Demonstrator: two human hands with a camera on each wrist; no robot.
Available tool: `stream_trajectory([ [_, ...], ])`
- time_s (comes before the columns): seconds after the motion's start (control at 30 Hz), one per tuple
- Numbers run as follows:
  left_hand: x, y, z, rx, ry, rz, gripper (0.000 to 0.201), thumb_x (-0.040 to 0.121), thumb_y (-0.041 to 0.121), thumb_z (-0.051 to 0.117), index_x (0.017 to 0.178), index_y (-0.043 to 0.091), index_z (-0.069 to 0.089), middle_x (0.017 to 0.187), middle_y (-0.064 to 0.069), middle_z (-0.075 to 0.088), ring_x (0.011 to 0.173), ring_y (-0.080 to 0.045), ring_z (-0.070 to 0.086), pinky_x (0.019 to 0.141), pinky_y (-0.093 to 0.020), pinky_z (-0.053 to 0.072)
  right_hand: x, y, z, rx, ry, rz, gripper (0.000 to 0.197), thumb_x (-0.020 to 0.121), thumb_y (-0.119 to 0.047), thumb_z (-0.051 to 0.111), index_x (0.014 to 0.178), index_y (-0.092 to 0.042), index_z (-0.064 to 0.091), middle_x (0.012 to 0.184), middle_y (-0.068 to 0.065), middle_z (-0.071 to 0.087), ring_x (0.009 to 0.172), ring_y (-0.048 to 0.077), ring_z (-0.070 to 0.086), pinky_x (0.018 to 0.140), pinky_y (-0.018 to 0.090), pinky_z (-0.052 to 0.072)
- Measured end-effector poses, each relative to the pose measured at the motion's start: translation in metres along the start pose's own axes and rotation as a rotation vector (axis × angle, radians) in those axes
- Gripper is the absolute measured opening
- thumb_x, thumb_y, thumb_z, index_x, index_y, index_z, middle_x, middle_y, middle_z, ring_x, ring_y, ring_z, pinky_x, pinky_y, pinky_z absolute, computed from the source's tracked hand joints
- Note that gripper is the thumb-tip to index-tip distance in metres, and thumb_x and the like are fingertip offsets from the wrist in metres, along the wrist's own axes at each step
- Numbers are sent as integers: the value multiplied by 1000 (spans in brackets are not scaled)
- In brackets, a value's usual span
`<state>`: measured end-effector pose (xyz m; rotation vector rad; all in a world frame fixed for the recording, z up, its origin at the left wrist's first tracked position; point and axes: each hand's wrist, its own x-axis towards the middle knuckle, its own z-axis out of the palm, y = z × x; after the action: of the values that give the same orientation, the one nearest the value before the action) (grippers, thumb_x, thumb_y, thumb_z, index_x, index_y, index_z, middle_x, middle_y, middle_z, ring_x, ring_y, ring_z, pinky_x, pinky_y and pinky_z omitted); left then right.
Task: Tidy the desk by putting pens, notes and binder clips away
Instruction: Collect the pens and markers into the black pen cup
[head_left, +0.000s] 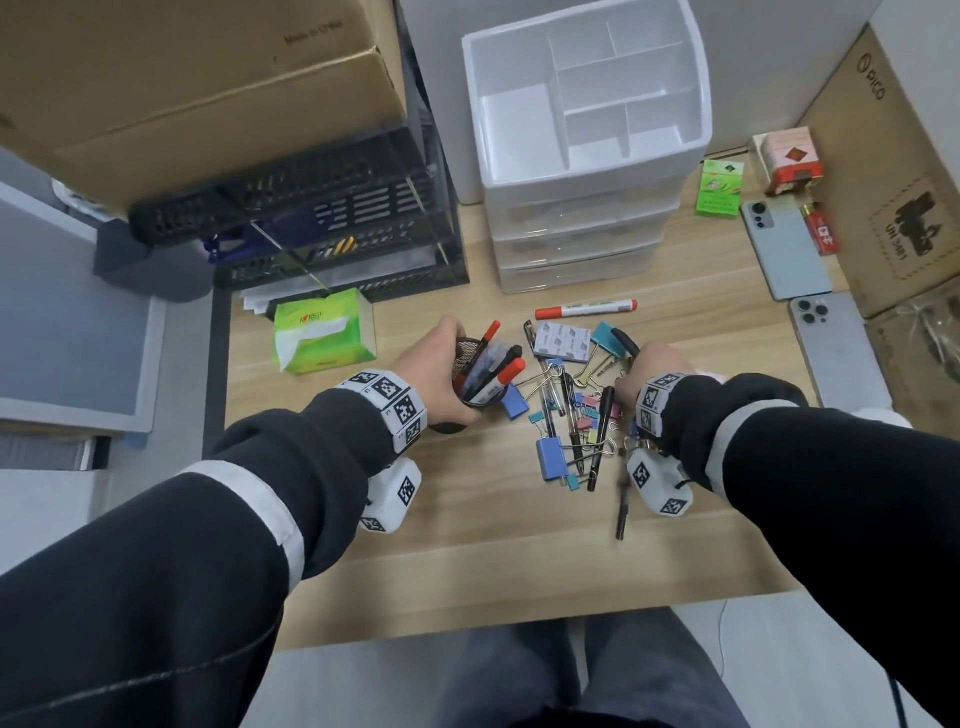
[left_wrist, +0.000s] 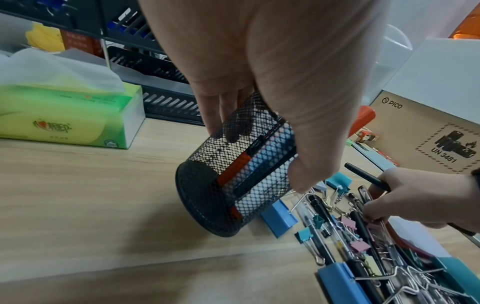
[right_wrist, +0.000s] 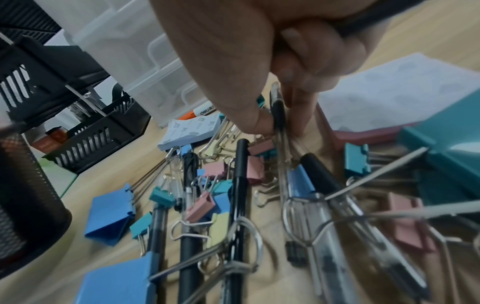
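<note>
My left hand (head_left: 441, 358) grips a black mesh pen cup (left_wrist: 233, 185) and holds it tilted toward the right just above the desk. Several red and black markers (head_left: 496, 364) stick out of the cup. My right hand (head_left: 649, 364) holds a black pen (left_wrist: 366, 176) in its curled fingers. Its thumb and fingertips pinch a clear pen (right_wrist: 279, 123) in the pile. That pile of binder clips and pens (head_left: 571, 426) lies between my hands. A pad of sticky notes (head_left: 563, 340) and a red marker (head_left: 584, 309) lie behind it.
A white drawer organizer (head_left: 587, 104) with open top compartments stands at the back. A black mesh file tray (head_left: 337, 223) is to its left, with a green tissue pack (head_left: 324, 332) in front. Two phones (head_left: 787, 249) and cardboard boxes sit at the right.
</note>
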<state>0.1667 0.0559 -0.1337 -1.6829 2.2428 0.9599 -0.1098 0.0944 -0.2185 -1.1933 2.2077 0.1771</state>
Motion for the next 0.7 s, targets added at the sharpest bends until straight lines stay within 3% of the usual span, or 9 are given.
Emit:
stream_trajectory([
  [0.2,-2,-3,1,16,0,-3,86,55,34,94,114,25,32,94,5,61,80,-13,65,68,-32,57,-1,-2,-3,48,-15,50,11,83,-15,68,80,-8,59,67,6,59,56,20,56,52,28,48],
  [0.33,-1,-2,0,14,-6,4,87,56,34,94,115,25,32,95,5,61,81,-14,65,70,-33,58,-2,2,-7,119,8,42,19,90,-25,63,89,-6,60,71,7,61,58,21,58,47,26,45],
  [0.4,0,-1,0,17,-3,9,87,55,35,94,114,26,31,95,5,61,80,-13,65,70,-32,58,-5,2,-12,189,38,64,26,96,-30,53,92,-5,60,78,11,64,68,27,63,56,31,52],
  [0.57,1,7,-1,28,-5,37,88,53,37,95,115,24,33,97,4,61,83,-16,66,77,-40,60,-15,6,-31,326,147,65,34,102,-33,42,91,-5,56,84,13,59,76,32,57,69,36,51],
  [0.7,1,17,-3,20,0,51,90,52,37,95,118,24,34,98,4,62,84,-16,67,78,-41,60,-23,14,-33,330,107,56,39,101,-36,43,96,-3,63,88,15,65,77,32,61,64,34,49],
])
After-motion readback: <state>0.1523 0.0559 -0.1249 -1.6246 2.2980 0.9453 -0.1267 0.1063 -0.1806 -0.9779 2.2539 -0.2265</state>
